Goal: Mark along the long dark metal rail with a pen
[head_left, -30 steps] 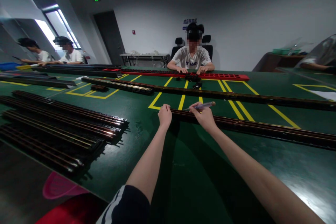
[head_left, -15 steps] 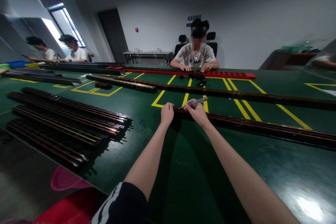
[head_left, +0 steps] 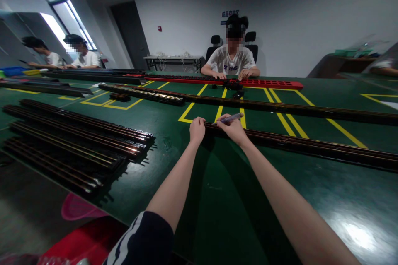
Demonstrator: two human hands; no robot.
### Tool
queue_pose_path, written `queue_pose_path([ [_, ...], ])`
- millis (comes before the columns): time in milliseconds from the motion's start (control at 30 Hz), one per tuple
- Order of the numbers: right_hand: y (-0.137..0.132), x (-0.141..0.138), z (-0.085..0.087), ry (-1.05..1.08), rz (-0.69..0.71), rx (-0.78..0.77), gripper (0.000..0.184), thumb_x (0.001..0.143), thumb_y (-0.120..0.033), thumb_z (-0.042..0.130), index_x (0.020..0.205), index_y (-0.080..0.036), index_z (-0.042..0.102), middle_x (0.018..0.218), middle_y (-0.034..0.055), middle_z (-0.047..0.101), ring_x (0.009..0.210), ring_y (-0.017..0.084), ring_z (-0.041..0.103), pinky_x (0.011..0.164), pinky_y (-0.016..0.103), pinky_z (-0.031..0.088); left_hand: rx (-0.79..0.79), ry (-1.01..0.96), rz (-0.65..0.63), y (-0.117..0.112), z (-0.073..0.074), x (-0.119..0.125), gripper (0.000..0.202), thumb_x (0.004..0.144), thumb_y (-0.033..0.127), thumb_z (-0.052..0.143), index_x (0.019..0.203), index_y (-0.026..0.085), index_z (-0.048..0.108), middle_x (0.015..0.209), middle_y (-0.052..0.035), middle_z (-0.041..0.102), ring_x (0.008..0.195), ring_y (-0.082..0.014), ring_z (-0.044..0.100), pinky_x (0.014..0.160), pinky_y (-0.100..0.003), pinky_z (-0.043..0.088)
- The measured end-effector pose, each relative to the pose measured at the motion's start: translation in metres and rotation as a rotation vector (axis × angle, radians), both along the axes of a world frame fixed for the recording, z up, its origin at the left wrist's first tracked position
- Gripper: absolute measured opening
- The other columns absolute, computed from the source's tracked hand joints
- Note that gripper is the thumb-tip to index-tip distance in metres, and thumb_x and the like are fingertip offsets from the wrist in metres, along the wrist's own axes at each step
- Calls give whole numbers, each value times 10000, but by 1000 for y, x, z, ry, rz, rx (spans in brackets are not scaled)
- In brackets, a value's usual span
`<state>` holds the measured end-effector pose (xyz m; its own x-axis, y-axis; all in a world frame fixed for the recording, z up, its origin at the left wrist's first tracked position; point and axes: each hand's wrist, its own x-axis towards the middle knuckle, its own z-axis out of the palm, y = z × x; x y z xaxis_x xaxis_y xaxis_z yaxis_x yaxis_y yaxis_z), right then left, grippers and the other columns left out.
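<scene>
Tool (head_left: 232,118) in right hand (head_left: 234,130), nearer left hand (head_left: 197,130) than earlier

Glossy dark strip (head_left: 311,144), smooth shiny green tabletop (head_left: 338,190), plastic-looking pen-like tool (head_left: 232,118), cloth sleeve (head_left: 154,236).

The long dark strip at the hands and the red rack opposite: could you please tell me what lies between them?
The head view shows another long dark strip, yellow lines and small black parts on the green tabletop.

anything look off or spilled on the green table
Nothing stands out as spilled or damaged. The dark strips at left lie side by side, and the long dark rail by the pen-like tool lies flat. Fine scratches can't be told.
</scene>
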<state>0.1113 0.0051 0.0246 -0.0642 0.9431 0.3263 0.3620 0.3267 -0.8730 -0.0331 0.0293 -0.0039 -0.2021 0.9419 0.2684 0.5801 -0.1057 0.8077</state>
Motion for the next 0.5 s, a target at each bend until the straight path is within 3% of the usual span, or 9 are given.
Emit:
queue_pose_path([
  [233,-4,-5,1,-33,-22,32,77,784,-257,599,744,-194,581,742,24,646,717,167,616,723,337,495,14,28,5,1,0,0,290,912,176,348,835,170,628,947,-67,673,896,-161,609,818,-274,460],
  [500,-6,-8,2,-61,-56,48,66,816,-199,580,752,-181,582,732,34,688,730,166,662,747,324,508,6,43,18,1,1,1,288,903,163,357,835,166,637,953,-69,678,898,-167,611,816,-279,456],
])
